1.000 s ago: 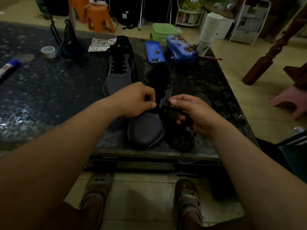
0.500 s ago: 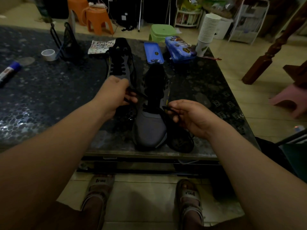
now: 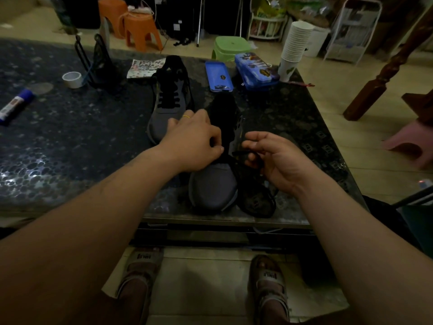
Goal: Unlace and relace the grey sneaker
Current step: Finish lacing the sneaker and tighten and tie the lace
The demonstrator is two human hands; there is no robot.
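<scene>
A grey sneaker (image 3: 214, 186) stands at the table's near edge, toe toward me, its black tongue raised. My left hand (image 3: 194, 141) rests over its eyelet area, with thumb and fingers pinched at the black lace there. My right hand (image 3: 271, 158) is beside the shoe on the right and holds a loop of the black lace (image 3: 241, 154) between curled fingers. A second grey sneaker (image 3: 169, 99), laced in black, lies farther back to the left.
A dark insole (image 3: 256, 200) lies right of the near shoe. Behind are a blue tin lid (image 3: 219, 76), a blue pencil tin (image 3: 256, 69), stacked paper cups (image 3: 294, 50), a tape roll (image 3: 72, 79), a glue stick (image 3: 16, 105) and a black wire stand (image 3: 98, 62).
My left hand has swung back from the left side onto the near sneaker's eyelets. My right hand has lifted slightly, with the lace loop still in it.
</scene>
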